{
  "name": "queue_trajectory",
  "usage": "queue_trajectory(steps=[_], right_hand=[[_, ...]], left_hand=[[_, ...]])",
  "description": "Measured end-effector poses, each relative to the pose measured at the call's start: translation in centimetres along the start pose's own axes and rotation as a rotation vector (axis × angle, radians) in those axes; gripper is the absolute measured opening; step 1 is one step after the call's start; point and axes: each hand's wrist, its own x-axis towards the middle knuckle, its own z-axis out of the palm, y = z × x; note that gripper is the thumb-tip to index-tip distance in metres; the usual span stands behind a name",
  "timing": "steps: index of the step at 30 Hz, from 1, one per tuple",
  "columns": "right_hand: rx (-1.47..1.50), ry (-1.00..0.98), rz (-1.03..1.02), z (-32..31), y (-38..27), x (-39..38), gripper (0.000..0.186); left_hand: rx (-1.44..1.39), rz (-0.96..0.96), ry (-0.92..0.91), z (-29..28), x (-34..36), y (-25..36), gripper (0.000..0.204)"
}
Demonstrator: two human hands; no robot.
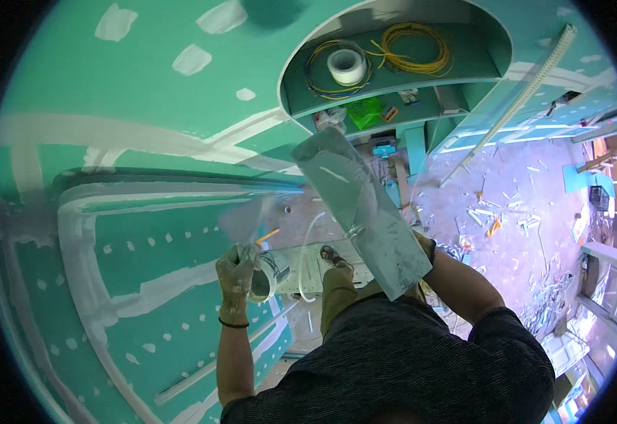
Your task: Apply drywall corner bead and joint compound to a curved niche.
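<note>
My left hand [236, 267] is closed, knuckles up, with pale compound smeared over it. Above its fingers rises the thin blade of a putty knife [241, 220], smeared by motion. My right hand is hidden under a long grey rectangular plastering trowel [361, 212]; only the wrist with a dark band shows at its near right edge. Whitish compound streaks the trowel's face. Just right of my left hand, lower down, is a white bucket [278, 270], and an orange stick-like piece [268, 236] shows above it.
A green drywall [160, 85] with white seams and patches rises ahead and left. Its arched niche [393, 88] holds a tape roll [347, 67] and coiled yellow cable [421, 48]. My sandalled foot [336, 256] rests on a plank [307, 265]. Scraps litter the floor [492, 177] at right.
</note>
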Motion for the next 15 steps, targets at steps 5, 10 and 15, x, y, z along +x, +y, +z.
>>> queue_trajectory(steps=[5, 10, 15], right_hand=[[-0.065, -0.026, -0.041, 2.7, -0.5, -1.1, 0.049], [-0.148, -0.073, -0.11, 6.0, 3.5, 0.6, 0.049], [-0.213, -0.11, -0.215, 7.9, 4.7, 0.9, 0.049]], left_hand=[[-0.689, -0.088, -0.466, 5.5, -1.2, 7.1, 0.028], [-0.338, -0.035, -0.834, 5.3, 3.1, 10.4, 0.036], [0.011, -0.033, -0.892, -0.3, 7.6, 8.9, 0.034]])
